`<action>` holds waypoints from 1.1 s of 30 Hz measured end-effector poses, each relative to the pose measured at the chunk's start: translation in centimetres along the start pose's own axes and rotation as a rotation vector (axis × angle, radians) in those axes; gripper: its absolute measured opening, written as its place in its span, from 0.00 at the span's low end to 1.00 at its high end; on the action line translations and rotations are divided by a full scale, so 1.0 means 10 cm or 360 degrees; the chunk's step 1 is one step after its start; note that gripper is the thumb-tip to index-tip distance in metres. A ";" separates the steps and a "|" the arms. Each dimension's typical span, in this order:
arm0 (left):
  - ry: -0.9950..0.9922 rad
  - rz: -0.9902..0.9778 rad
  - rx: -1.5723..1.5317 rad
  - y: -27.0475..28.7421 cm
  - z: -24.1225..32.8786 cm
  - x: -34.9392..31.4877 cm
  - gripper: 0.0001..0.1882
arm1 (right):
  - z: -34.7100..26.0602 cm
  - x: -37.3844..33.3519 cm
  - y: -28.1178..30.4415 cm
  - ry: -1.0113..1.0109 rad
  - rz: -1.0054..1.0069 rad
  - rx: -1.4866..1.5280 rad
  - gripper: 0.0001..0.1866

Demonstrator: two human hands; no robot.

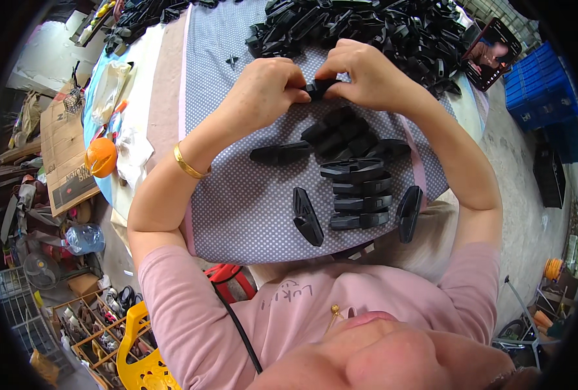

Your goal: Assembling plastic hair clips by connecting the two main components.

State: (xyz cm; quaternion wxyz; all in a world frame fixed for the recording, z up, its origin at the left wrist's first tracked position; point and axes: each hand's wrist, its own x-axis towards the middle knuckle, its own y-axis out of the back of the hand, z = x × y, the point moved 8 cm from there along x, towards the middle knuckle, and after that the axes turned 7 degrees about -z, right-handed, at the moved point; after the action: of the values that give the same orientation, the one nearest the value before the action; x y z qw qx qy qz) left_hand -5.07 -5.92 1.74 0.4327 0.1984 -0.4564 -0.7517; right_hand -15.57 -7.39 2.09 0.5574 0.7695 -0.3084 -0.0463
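Observation:
Both my hands meet over the far middle of the cloth-covered table, pinching one small black plastic part between them. My left hand (263,91) grips the left end of the black plastic part (320,87) with thumb and fingers. At the other end, my right hand (365,77) holds it the same way. Just below them lies a cluster of black parts (342,133), and nearer me several more form a neat row (360,203). Single long black pieces rest around the row: one at the left (280,153), one lower left (308,218), one at the right (409,214).
A large heap of black parts (367,29) covers the table's far side. Beside it a phone (493,55) leans upright. An orange (101,157) sits on the left edge near a white plastic bag (131,156). Blue crates (541,84) stand right; a yellow chair (142,364) is lower left.

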 end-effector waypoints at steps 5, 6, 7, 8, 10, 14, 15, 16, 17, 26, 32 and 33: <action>0.0019 -0.0178 -0.0017 -0.04 -0.05 0.01 0.08 | -0.03 -0.03 0.02 0.0109 0.0020 0.0123 0.13; 0.0022 -0.0301 -0.0147 -0.08 -0.04 0.00 0.08 | -0.05 -0.01 0.02 0.0135 -0.0094 0.0250 0.13; 0.0017 -0.0306 -0.0140 -0.07 -0.01 0.01 0.08 | 0.03 -0.03 0.14 -0.0009 -0.0011 0.0104 0.13; -0.0041 -0.0352 -0.0125 -0.08 0.06 -0.01 0.09 | 0.04 -0.09 0.30 0.0064 0.0093 -0.0084 0.13; -0.0122 -0.0456 -0.0181 -0.15 0.13 -0.01 0.10 | 0.13 -0.22 0.44 0.0150 0.0190 -0.0264 0.14; -0.0214 -0.0575 -0.0345 -0.24 0.16 0.05 0.11 | 0.24 -0.17 0.25 -0.0007 0.0048 -0.0406 0.16; -0.0153 -0.0417 -0.0327 -0.18 0.14 0.07 0.12 | 0.17 -0.11 0.17 0.0011 0.0035 -0.0320 0.17; -0.0093 -0.0258 -0.0309 -0.11 0.11 0.08 0.13 | 0.07 -0.07 0.10 0.0107 0.0137 -0.0215 0.17; -0.0093 -0.0257 -0.0311 -0.13 0.09 0.08 0.13 | -0.03 -0.03 0.06 0.0131 0.0136 -0.0001 0.16; -0.0150 0.0104 -0.0153 -0.10 0.01 0.13 0.19 | 0.40 -0.18 0.65 -0.0078 0.0761 -0.0462 0.14; 0.0316 -0.0167 -0.0511 -0.18 -0.22 0.09 0.16 | 0.59 -0.17 0.57 -0.0193 0.0442 -0.0910 0.16; 0.0237 -0.0062 -0.0293 -0.12 -0.23 0.08 0.17 | 0.57 -0.17 0.58 -0.0187 0.0442 -0.0906 0.16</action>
State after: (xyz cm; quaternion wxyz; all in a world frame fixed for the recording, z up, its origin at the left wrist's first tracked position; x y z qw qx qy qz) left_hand -4.48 -7.50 -0.42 0.4672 0.2221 -0.3482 -0.7818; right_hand -21.74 -12.36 4.62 0.7325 0.5291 -0.4169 -0.0985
